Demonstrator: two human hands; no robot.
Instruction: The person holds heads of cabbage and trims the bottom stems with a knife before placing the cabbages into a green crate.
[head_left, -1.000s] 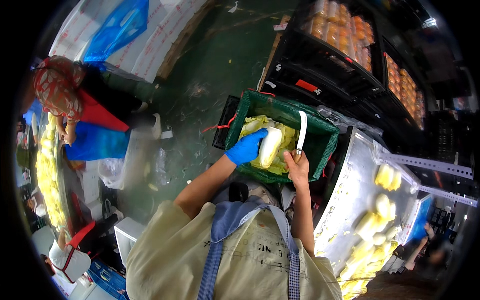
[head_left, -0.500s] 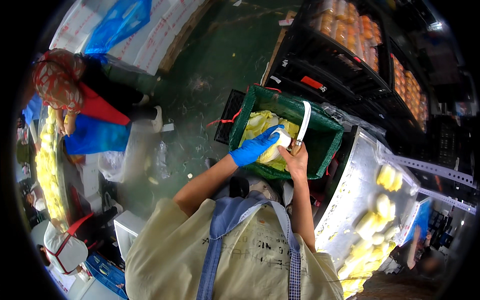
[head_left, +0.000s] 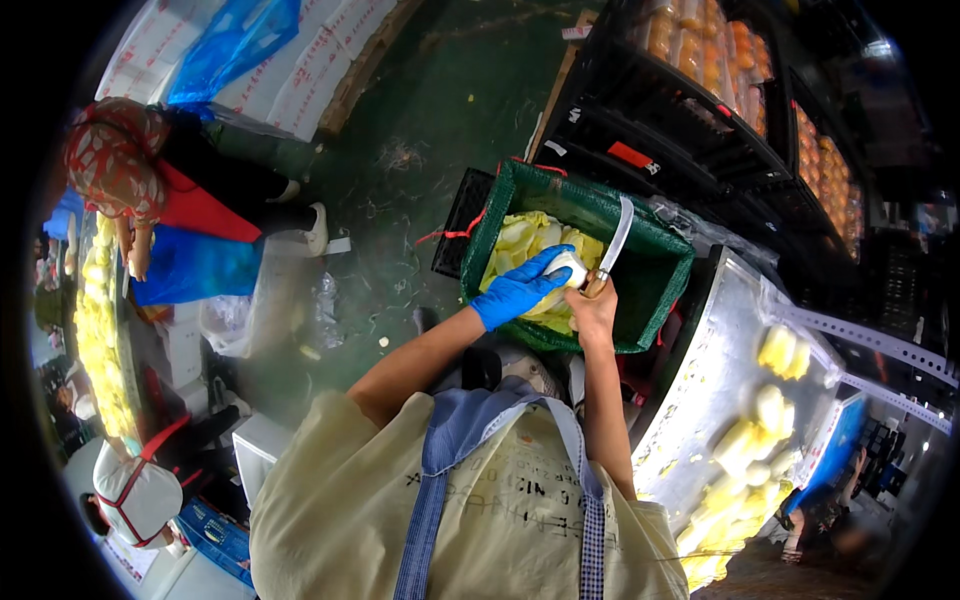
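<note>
My left hand (head_left: 523, 288), in a blue glove, is closed around a napa cabbage (head_left: 567, 268), its white stem end facing my right hand. My bare right hand (head_left: 594, 307) grips a knife (head_left: 620, 232) by its wooden handle; the long, curved blade points up and away from me. The blade stands to the right of the cabbage, and the right fingers are close beside the stem end. Both hands are over a green woven container (head_left: 640, 290), where yellow-green cabbage leaves (head_left: 512, 243) lie in the left part.
On my right, a metal table (head_left: 700, 350) bears several pale cabbages (head_left: 765, 415). Black crates (head_left: 690, 140) of packed orange fruit stand at the far right. Two people, one in a red apron (head_left: 205, 205) and one in a white cap (head_left: 140, 490), are at a cabbage-covered table on the left.
The cabbage and both hands have shifted only slightly. The knife has swung a little to the right, its blade leaning more. My grips are the same.
</note>
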